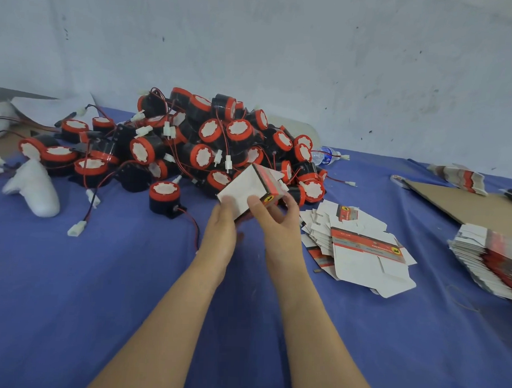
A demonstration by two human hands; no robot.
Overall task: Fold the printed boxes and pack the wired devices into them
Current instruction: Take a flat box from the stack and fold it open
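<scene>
Both of my hands hold one printed box (247, 185), white with a red and black band, tilted in the air over the blue table. My left hand (221, 226) grips its lower left corner from beneath. My right hand (274, 216) pinches its lower right edge, thumb on the white face. Behind the box lies a big heap of wired devices (198, 141), black round bodies with red caps, red and black wires and white plugs. One device (164, 200) stands alone in front of the heap, left of my hands.
Flat unfolded boxes (361, 251) are spread to the right of my hands, with a taller stack (492, 262) at the right edge. A cardboard sheet (465, 203), a plastic bottle (324, 155) and a white foam piece (35, 187) also lie on the blue cloth (98, 289).
</scene>
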